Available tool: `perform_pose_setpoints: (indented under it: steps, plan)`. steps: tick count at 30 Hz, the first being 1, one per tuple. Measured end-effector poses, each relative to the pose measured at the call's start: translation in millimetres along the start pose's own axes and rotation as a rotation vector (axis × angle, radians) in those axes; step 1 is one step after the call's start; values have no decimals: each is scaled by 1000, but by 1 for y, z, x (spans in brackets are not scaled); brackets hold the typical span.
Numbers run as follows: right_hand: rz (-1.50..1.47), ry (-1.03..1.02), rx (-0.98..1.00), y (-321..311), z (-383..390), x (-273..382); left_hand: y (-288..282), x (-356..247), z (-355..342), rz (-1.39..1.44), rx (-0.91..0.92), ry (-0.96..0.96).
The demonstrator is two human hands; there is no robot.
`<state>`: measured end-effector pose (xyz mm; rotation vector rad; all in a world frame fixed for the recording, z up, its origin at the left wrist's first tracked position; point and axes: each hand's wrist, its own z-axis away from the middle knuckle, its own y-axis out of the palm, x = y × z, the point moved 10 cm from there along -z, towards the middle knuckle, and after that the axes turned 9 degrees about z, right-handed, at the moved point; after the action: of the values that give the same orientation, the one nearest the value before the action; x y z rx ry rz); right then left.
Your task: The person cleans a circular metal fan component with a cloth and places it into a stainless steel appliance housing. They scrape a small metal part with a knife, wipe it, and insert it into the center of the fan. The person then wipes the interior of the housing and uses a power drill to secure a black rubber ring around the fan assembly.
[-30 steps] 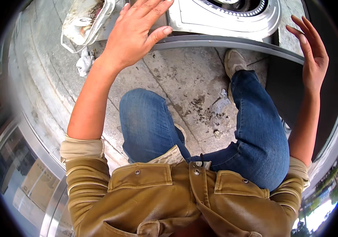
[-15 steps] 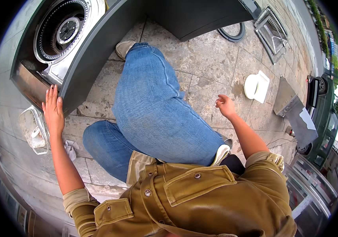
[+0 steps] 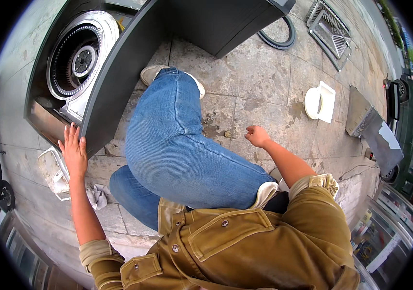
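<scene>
A dark grey appliance housing, which looks like a range hood, lies open at the upper left. Inside it, a silver metal casing surrounds a fan wheel. My left hand lies flat, fingers stretched, on the housing's near edge. My right hand hovers over the paving right of my bent knee, its fingers curled in; whatever they hold, if anything, is hidden. Small, screw-like bits and a little round piece are on the ground between that hand and my knee.
Beside the housing stand a whitish plastic container and a crumpled cloth. Rightward lie a grey ring, metal grille, white round-necked fitting and bent sheet-metal piece. A green vehicle is beyond.
My right hand has moved slightly left and down, toward the small bits, now uncovered beside my knee. The view has shifted; my left hand stays on the housing's edge.
</scene>
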<state>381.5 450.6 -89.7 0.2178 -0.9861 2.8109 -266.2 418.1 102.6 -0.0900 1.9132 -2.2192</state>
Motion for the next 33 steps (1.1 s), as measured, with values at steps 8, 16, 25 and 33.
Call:
perform_pose_setpoints:
  steps: [8, 16, 25, 33]
  plan:
    - [-529, -470, -414, -174, -3, 196, -27, -9, -2, 57, -160, -38]
    - [518, -1322, -568, -250, 66, 598, -38, 1, 14, 144, -201, -95]
    - [1261, -1197, -224, -136, -88, 657, -37, 2, 9, 195, -226, -88]
    - [1172, -1198, -108, -128, -94, 669, -32, 7, 6, 222, -180, -106]
